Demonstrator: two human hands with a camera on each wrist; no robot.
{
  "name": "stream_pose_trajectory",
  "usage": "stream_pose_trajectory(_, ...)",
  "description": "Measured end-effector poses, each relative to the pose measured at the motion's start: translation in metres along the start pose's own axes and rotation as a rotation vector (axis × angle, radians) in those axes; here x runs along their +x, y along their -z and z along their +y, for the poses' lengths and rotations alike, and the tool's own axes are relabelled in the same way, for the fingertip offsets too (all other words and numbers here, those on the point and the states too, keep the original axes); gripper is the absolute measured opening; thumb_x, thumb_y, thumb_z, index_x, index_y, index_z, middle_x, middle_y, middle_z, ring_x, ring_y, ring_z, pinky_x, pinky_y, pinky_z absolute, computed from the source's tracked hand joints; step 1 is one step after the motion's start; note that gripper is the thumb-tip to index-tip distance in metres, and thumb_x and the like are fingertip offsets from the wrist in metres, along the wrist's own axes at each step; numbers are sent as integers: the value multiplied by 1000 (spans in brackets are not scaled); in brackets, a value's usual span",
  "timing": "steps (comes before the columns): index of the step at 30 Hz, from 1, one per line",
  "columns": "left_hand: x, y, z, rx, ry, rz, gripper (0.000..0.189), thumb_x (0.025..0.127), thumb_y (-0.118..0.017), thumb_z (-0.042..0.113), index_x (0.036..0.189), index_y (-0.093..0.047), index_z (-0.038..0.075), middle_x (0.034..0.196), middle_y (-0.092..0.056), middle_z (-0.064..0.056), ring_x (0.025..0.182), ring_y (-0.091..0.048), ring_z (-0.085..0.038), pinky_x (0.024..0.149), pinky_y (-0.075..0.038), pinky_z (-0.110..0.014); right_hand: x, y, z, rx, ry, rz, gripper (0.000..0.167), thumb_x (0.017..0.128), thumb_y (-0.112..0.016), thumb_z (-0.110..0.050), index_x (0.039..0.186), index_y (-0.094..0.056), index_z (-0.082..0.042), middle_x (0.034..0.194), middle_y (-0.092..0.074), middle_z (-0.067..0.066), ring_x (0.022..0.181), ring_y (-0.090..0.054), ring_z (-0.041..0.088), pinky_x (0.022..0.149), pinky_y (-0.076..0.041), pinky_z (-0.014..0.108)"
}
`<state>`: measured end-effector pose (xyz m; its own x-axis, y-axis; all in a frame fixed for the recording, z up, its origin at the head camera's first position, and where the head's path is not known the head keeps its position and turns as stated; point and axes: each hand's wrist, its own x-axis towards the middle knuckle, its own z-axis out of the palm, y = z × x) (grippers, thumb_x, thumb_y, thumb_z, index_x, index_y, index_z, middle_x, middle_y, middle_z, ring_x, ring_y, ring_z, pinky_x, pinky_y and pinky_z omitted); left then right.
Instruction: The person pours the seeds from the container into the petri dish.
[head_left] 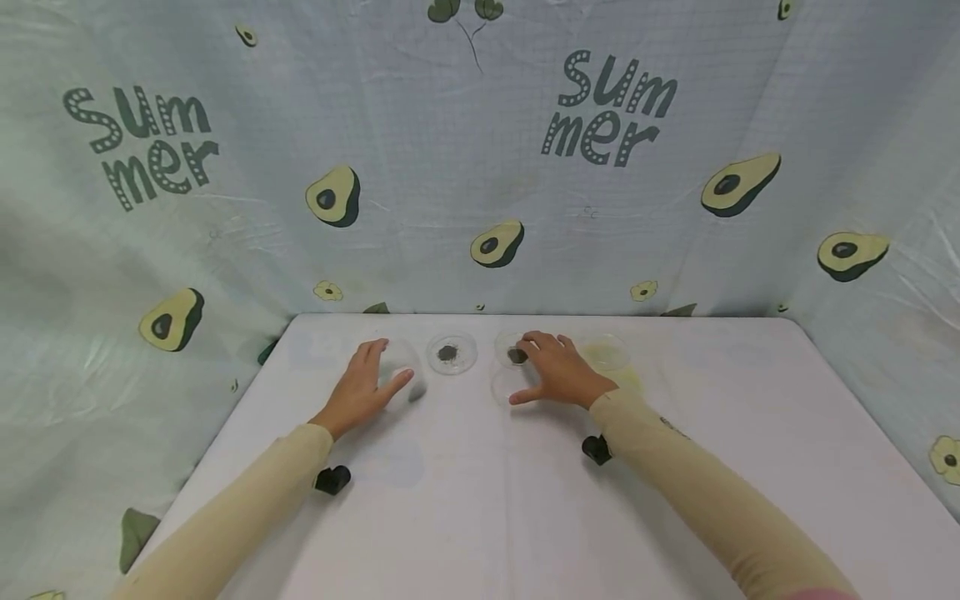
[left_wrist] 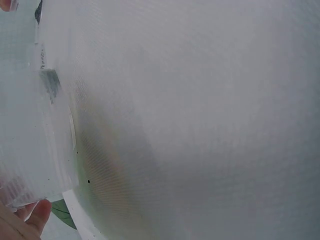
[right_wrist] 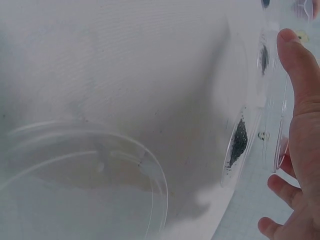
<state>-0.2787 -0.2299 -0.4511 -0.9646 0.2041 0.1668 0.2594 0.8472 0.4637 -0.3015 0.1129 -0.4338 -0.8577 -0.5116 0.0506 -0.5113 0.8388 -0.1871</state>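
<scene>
Dish (left_wrist: 30, 125) in my left hand (head_left: 362, 390).
My right hand (head_left: 561, 372) grips another clear dish (right_wrist: 276, 117), near dark bits (right_wrist: 239, 142) on the bench (head_left: 465, 500).

Across the upper frame I make out a hanging sheet (head_left: 420, 125) of thin, plasticky fabric, creased, with a soft sheen. The white tabletop (head_left: 450, 517) looks matt to me, finely ribbed like a weave up close. At centre, the clear dish (head_left: 467, 357) is smooth and glossy, plastic or glass, I can't tell; its dark heap (head_left: 447, 353) is dull and granular. The clear container (left_wrist: 30, 135) at far left and the clear rim (right_wrist: 280, 140) at far right shine likewise. The beige sleeve (head_left: 247, 492), lower left, reads as matt cloth.
</scene>
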Motion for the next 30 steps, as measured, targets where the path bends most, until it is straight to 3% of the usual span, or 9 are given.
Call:
stream_pose_trajectory(17,-1,0,2,-8,11,-10,82,93,-53,57,148,-25,3,149,-29,-22,139,-31,-38,113,-31,-57,10,-6,3,7,-38,4,98,71,-74,-64,141,-45,-2,147,-43,16,140,-37,30,114,-26,60)
stream_pose_trajectory(30,-1,-4,0,1,-3,7,82,93,-53,57,148,-26,2,148,-32,-22,137,-34,-38,111,-34,-57,11,-15,13,17,-55,11,98,72,-74,-64,142,-44,-2,142,-46,17,133,-44,34,112,-29,59)
